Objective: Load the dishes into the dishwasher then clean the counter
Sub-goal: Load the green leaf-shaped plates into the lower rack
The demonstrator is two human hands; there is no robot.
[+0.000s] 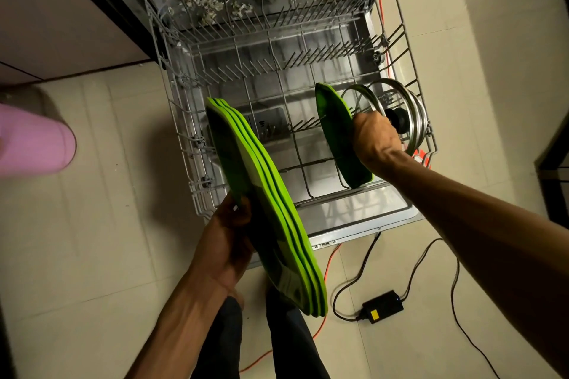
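Observation:
The dishwasher's lower wire rack (184,120) is pulled out over the open door. My left hand (226,243) grips a stack of several green plates (271,203), held on edge above the rack's near left corner. My right hand (374,140) holds one green plate (337,132) upright between the tines at the rack's right side. Just behind that plate, two glass lids (409,108) with metal rims and a black knob stand on edge against the rack's right wall.
The open dishwasher door (369,218) lies flat under the rack. A black power adapter (383,306) with black cables and an orange cord (323,326) lie on the tiled floor to the right. A pink object (37,148) is at the left edge. White debris litters the dishwasher tub (215,6).

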